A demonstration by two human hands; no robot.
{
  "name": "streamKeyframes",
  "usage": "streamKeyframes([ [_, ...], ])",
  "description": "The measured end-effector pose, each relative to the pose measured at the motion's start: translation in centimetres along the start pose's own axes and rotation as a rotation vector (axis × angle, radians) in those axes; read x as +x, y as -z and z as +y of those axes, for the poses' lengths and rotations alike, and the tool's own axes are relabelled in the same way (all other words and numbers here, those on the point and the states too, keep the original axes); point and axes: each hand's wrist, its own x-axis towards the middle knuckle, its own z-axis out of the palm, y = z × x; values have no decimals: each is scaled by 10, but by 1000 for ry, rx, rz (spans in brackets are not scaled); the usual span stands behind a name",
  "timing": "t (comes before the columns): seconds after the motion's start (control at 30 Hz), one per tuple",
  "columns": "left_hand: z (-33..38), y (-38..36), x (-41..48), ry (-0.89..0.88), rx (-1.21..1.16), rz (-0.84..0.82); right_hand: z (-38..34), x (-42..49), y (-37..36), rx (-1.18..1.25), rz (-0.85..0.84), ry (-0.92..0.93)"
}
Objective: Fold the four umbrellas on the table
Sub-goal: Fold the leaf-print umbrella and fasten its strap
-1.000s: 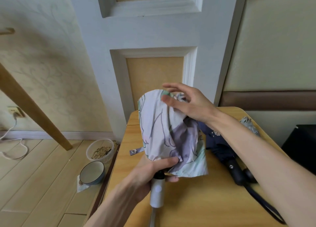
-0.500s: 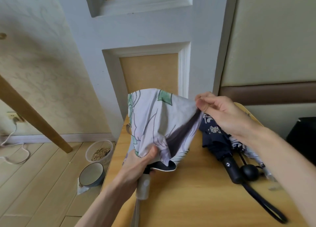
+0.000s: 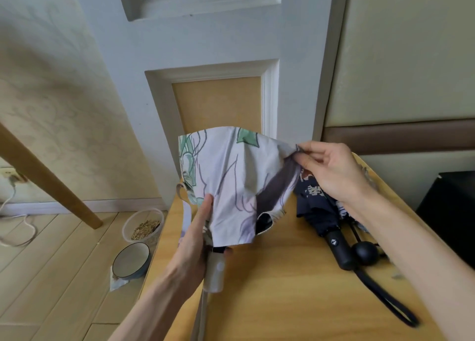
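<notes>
A white floral umbrella (image 3: pixel 231 181) is held upright above the wooden table (image 3: pixel 282 289), its canopy loose and spread. My left hand (image 3: pixel 198 238) grips it at the base of the canopy, just above the pale grey handle (image 3: pixel 214 274). My right hand (image 3: pixel 329 171) pinches the canopy's right edge and pulls it out sideways. A dark navy umbrella (image 3: pixel 321 212) with a black handle and wrist loop lies collapsed on the table to the right. Beside it lies a black ball-ended handle (image 3: pixel 366 253) of another umbrella, mostly hidden under my right forearm.
A white panelled door (image 3: pixel 218 45) stands right behind the table. On the floor at the left are a clear tub of grain (image 3: pixel 144 225), a dark bowl (image 3: pixel 131 259), a slanted wooden leg (image 3: pixel 51 181) and a white cable. A black object (image 3: pixel 452 212) stands at the right.
My right hand left the top of the canopy, took its right edge and drew the fabric out to the right. My left hand slid lower along the umbrella's left side.
</notes>
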Motion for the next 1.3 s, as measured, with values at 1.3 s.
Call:
streamKeyframes([
  [1.3,-11,10,16,-275,-180,274,25,-32,-55,-80,-30,-164],
])
